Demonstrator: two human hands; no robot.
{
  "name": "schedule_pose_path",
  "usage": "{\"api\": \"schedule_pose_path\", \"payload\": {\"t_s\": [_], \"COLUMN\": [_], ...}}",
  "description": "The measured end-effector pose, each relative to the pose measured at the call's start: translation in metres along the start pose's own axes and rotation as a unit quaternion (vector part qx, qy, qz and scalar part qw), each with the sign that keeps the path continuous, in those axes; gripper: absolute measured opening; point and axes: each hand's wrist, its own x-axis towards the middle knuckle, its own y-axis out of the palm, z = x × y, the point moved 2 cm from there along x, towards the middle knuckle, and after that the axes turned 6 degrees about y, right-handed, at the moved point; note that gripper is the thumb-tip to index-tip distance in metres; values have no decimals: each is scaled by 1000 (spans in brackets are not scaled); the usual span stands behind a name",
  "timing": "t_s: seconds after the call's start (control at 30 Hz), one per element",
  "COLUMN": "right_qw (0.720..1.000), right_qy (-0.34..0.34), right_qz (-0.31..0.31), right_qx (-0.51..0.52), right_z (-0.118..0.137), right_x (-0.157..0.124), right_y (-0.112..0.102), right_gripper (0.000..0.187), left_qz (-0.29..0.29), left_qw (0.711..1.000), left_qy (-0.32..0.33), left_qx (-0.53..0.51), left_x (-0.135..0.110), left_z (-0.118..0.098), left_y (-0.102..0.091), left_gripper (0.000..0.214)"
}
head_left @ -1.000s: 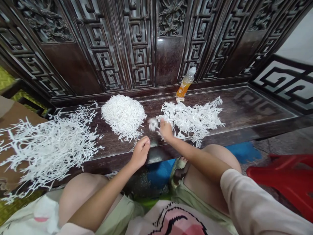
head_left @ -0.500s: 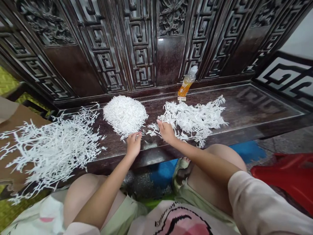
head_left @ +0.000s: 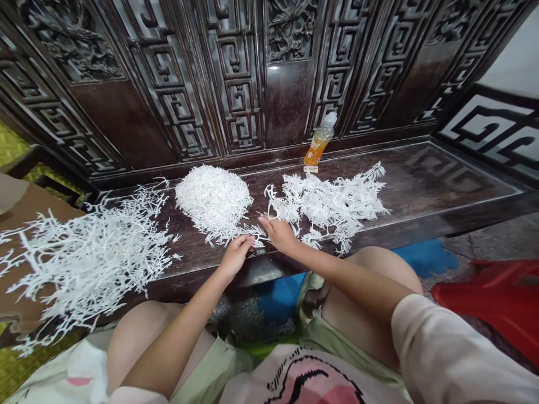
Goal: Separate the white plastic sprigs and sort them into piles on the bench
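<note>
My left hand [head_left: 234,255] and my right hand [head_left: 278,234] meet near the front edge of a dark wooden bench [head_left: 421,193]. Both pinch one white branched plastic piece [head_left: 255,230] lying between them. A heap of small white pieces [head_left: 213,199] sits just behind my left hand. A pile of white branched pieces [head_left: 332,202] lies behind and to the right of my right hand. A larger spread of white branched frames [head_left: 84,258] covers the bench's left end.
An orange drink bottle [head_left: 319,143] stands at the back against the carved dark wooden backrest [head_left: 252,73]. A red plastic stool [head_left: 497,306] is at the right. My knees are under the bench edge, with blue floor [head_left: 421,261] between.
My right hand has drawn a branched piece from the right pile toward the middle. My left hand has moved forward to the bench and taken hold of the same piece.
</note>
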Motion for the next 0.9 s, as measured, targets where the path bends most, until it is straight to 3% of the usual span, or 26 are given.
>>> {"api": "schedule_pose_path", "payload": {"t_s": [0.17, 0.47, 0.53, 0.67, 0.7, 0.77, 0.83, 0.9], "right_qw": [996, 990, 987, 969, 972, 981, 988, 993], "right_qy": [72, 107, 140, 227, 209, 169, 140, 110], "right_qz": [-36, -14, -17, -82, -89, -80, -56, -35], "right_qx": [-41, -86, -73, -52, -56, -49, -21, 8], "right_z": [-15, -26, -35, -61, -64, -60, -48, -31], "right_x": [13, 19, 23, 37, 40, 40, 35, 27], "right_y": [1, 21, 17, -12, -18, -23, -17, -7], "right_gripper": [57, 62, 58, 58, 60, 61, 62, 63], "left_qz": [50, 37, 44, 115, 106, 9, -100, -160], "left_qw": [997, 991, 992, 989, 991, 997, 992, 983], "left_qy": [46, 89, 76, 77, 76, 57, 28, 22], "left_qx": [28, 97, 88, 47, 42, 51, 72, 93], "left_x": [-5, -12, -19, -36, -34, -22, -2, 17], "left_z": [-8, -14, -16, -17, -16, -8, 3, 14], "left_y": [11, 26, 31, 37, 33, 17, -3, -21], "left_gripper": [32, 27, 26, 23, 23, 23, 22, 24]}}
